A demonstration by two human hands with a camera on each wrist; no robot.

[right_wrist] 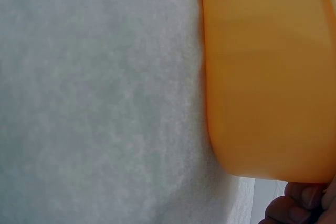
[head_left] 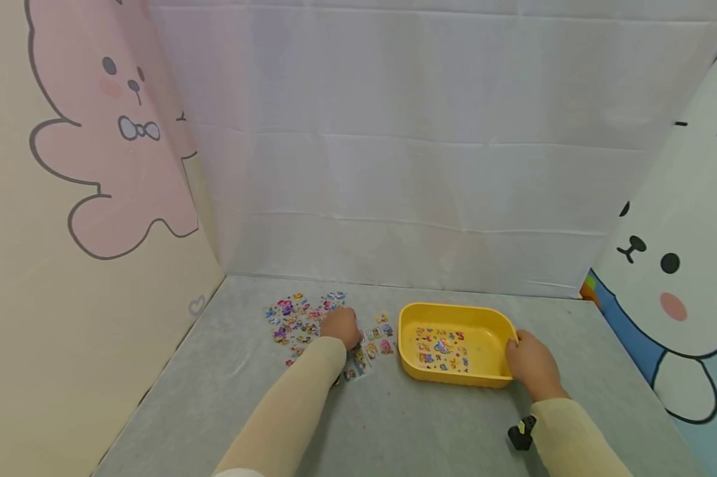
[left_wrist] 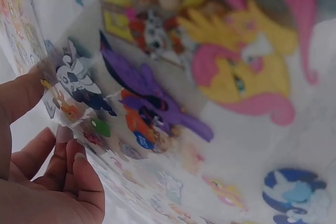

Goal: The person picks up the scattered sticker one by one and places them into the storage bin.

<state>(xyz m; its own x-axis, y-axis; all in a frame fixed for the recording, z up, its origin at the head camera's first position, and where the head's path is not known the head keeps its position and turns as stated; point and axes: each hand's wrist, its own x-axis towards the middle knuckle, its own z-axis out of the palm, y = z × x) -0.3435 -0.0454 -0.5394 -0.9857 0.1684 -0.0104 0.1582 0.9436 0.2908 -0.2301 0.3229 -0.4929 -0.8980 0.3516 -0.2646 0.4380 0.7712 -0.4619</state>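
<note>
My left hand (head_left: pixel 340 326) is over the clear sheets of cartoon stickers (head_left: pixel 295 323) on the left part of the table. In the left wrist view its thumb and fingers pinch the edge of a see-through sticker sheet (left_wrist: pixel 241 145) printed with ponies and puppies. My right hand (head_left: pixel 533 361) grips the right rim of a yellow plastic tray (head_left: pixel 454 379), whose smooth outer wall fills much of the right wrist view. Inside the tray lies a sheet of small colourful stickers (head_left: pixel 442 344). Part of the left-hand sheets is hidden under my left hand and forearm.
More sticker sheets (head_left: pixel 373 344) lie between my left hand and the tray. A grey cloth covers the table (head_left: pixel 418 430). White sheeting (head_left: pixel 424 165) hangs behind it, with cartoon-printed panels on both sides.
</note>
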